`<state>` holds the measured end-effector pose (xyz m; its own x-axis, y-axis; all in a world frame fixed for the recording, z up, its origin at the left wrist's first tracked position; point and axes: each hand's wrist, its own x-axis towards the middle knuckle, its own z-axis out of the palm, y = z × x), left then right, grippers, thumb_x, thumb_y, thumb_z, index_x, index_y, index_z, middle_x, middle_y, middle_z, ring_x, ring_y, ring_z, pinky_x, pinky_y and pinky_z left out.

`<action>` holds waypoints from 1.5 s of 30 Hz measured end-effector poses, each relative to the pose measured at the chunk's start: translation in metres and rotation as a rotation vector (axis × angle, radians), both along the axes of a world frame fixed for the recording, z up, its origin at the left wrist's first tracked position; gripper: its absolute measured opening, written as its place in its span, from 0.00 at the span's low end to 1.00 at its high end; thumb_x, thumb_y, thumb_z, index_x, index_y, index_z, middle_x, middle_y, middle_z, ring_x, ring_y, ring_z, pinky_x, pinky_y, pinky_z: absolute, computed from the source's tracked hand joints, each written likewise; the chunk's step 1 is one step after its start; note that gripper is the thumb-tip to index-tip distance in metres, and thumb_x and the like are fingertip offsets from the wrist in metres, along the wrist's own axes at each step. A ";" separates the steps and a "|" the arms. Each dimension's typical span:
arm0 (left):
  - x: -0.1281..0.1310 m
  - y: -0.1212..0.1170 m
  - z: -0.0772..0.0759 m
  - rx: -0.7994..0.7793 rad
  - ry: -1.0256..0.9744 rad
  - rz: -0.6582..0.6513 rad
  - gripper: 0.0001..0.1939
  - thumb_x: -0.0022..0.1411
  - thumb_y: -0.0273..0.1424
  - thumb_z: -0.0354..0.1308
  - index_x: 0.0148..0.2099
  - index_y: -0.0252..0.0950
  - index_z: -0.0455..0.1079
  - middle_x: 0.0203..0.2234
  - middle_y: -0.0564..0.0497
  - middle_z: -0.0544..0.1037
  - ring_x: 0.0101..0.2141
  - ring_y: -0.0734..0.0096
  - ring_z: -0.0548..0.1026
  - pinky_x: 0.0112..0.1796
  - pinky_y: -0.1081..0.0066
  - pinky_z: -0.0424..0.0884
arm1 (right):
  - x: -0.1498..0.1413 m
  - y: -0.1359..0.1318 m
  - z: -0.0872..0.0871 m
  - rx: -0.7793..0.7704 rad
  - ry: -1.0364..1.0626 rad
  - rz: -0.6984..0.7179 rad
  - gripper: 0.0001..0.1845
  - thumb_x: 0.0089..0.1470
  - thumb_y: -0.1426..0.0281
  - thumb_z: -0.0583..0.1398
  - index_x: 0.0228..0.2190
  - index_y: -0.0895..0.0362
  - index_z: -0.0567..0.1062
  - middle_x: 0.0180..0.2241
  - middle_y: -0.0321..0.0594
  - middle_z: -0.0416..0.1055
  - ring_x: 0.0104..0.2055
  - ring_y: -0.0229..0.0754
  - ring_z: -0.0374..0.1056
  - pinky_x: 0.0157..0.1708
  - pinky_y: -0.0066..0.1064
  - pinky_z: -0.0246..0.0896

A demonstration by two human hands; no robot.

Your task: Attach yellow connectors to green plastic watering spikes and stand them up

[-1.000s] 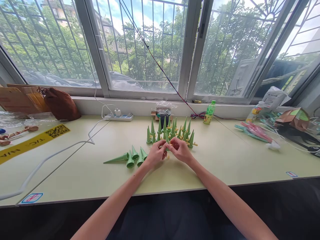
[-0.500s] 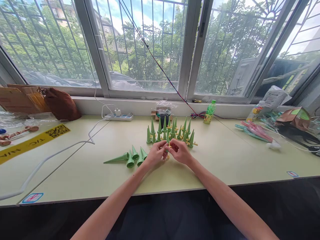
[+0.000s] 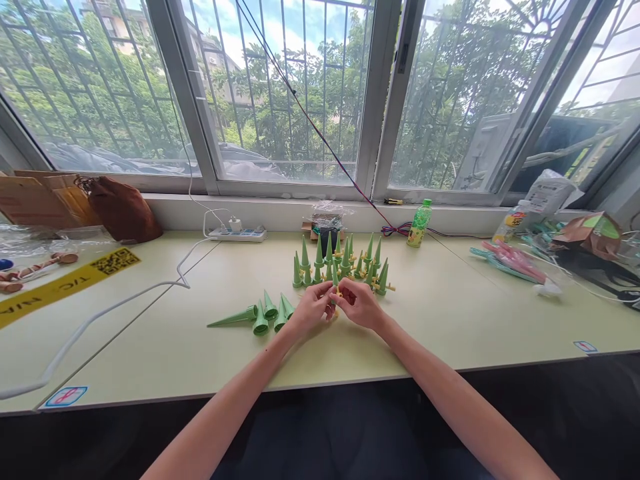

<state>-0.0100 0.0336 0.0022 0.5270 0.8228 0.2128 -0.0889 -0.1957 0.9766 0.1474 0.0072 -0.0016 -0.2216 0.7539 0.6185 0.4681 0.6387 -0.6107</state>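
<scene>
Near the middle of the table, my left hand point(image 3: 314, 307) is closed around a green plastic watering spike point(image 3: 335, 275), tip up. My right hand point(image 3: 361, 304) pinches the small yellow valve point(image 3: 339, 291) at the side of that spike; the fingers partly hide it. Just beyond both hands stand several upright green spikes point(image 3: 319, 253), many with yellow valves sticking out. To the left of my left hand are several plain green spikes point(image 3: 261, 320), one lying flat and the others with open ends toward me. A small yellow piece beneath my hands is mostly hidden.
A white power strip point(image 3: 238, 235) with its cable point(image 3: 150, 287) runs along the left. Behind the spikes sits a small box with clear wrap point(image 3: 327, 220). A green bottle point(image 3: 419, 224) stands at the back; pink and teal plastic strips point(image 3: 515, 261) lie on the right.
Hardly anything differs. Both hands keep their hold at the same place, with only a slight shift of the right fingers at the valve.
</scene>
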 end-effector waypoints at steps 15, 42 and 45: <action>-0.001 0.000 0.001 -0.001 0.005 -0.007 0.19 0.61 0.45 0.57 0.30 0.34 0.62 0.20 0.57 0.64 0.17 0.82 0.63 0.19 0.77 0.64 | 0.000 0.003 -0.003 0.022 0.009 0.015 0.14 0.59 0.63 0.57 0.25 0.55 0.60 0.19 0.28 0.53 0.21 0.32 0.48 0.21 0.26 0.45; -0.002 0.001 0.004 -0.005 -0.020 -0.012 0.20 0.61 0.46 0.57 0.29 0.34 0.63 0.20 0.57 0.62 0.19 0.81 0.63 0.20 0.77 0.64 | -0.002 0.004 -0.001 -0.025 0.061 -0.004 0.16 0.57 0.58 0.59 0.27 0.54 0.61 0.19 0.27 0.52 0.20 0.32 0.48 0.21 0.26 0.46; -0.001 0.000 0.007 -0.013 -0.037 -0.019 0.20 0.60 0.46 0.57 0.29 0.34 0.64 0.21 0.56 0.62 0.19 0.81 0.62 0.19 0.77 0.63 | -0.002 0.003 0.000 -0.035 0.080 -0.029 0.17 0.56 0.56 0.59 0.28 0.54 0.61 0.19 0.26 0.52 0.20 0.32 0.48 0.21 0.26 0.46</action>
<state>-0.0114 0.0332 0.0088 0.5346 0.8153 0.2223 -0.1289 -0.1813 0.9749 0.1457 0.0104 -0.0016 -0.1503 0.7807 0.6066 0.4348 0.6032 -0.6686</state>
